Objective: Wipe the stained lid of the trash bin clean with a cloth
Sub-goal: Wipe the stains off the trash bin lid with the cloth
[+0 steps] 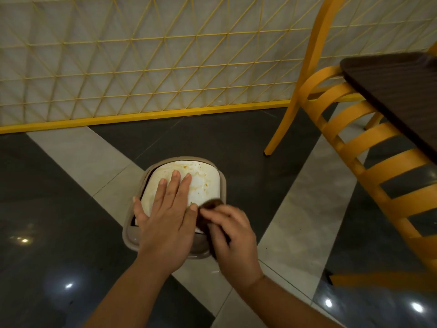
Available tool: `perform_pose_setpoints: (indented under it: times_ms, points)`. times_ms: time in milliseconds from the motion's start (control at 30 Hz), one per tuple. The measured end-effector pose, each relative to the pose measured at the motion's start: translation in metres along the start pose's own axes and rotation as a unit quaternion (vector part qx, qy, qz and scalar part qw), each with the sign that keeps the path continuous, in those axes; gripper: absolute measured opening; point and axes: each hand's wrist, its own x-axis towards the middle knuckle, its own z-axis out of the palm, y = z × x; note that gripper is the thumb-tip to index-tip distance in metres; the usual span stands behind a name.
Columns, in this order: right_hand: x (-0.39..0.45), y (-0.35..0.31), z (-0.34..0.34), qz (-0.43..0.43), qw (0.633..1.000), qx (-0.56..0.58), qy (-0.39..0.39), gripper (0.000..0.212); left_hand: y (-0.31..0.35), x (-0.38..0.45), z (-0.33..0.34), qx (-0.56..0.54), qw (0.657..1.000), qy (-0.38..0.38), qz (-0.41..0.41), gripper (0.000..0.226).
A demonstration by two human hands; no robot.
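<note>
A small trash bin with a taupe rim point(222, 183) stands on the floor below me. Its white swing lid point(203, 181) carries orange-brown stains along the far edge and right side. My left hand point(165, 214) lies flat on the lid, fingers spread, pressing on its near-left part. My right hand point(231, 237) grips a dark brown cloth point(211, 205) at the lid's near-right edge, touching the lid beside my left forefinger. Most of the cloth is hidden under my fingers.
A yellow slatted chair point(369, 147) stands to the right, one leg about a hand's width from the bin. A dark table top point(397, 91) overhangs it. A yellow lattice partition point(142, 67) closes the far side. The floor is glossy dark and pale tile.
</note>
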Motion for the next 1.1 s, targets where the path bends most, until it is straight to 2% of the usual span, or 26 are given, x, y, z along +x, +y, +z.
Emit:
perform_pose_setpoints:
  times_ms: [100,167,267,367,467,533,600,700,900,967,1100]
  points:
    - [0.051,0.006,0.004,0.163,0.984,0.061,0.038,0.030,0.002,-0.002,0.000,0.008,1.000,-0.002,-0.002,0.058]
    - [0.060,0.007,0.008,0.213,0.972,0.086,0.048,0.030,0.002,-0.001,0.000,0.005,1.000,-0.002,-0.006,0.058]
    - [0.016,0.002,0.008,0.198,0.977,0.078,0.029,0.036,0.000,0.001,0.000,-0.002,1.000,-0.004,-0.007,0.059]
    - [-0.042,-0.004,0.001,0.144,0.987,0.063,-0.017,0.046,0.001,0.000,0.001,-0.001,1.000,0.002,-0.004,0.058]
    - [-0.010,0.000,0.001,0.081,0.996,0.033,-0.003,0.034,0.000,0.000,0.002,0.009,1.000,-0.001,-0.001,0.059]
    - [0.032,0.000,0.007,0.117,0.992,0.034,0.023,0.029,0.000,0.000,0.002,0.013,1.000,-0.004,-0.002,0.058]
    - [0.061,0.007,0.010,0.208,0.974,0.078,0.051,0.029,0.002,-0.001,0.002,0.015,1.000,-0.004,-0.007,0.056]
    - [0.052,0.011,0.010,0.297,0.948,0.106,0.039,0.030,0.004,-0.001,0.001,0.011,1.000,-0.004,-0.011,0.056]
    - [-0.030,-0.009,0.001,0.333,0.932,0.140,-0.011,0.035,0.001,0.000,0.002,0.009,1.000,0.006,-0.002,0.058]
    - [-0.019,-0.009,-0.001,0.326,0.933,0.152,-0.002,0.035,0.001,0.000,0.003,0.009,1.000,0.007,-0.001,0.057]
    - [0.054,0.000,0.001,0.302,0.942,0.137,0.056,0.029,0.001,-0.001,0.004,0.005,1.000,0.009,0.002,0.054]
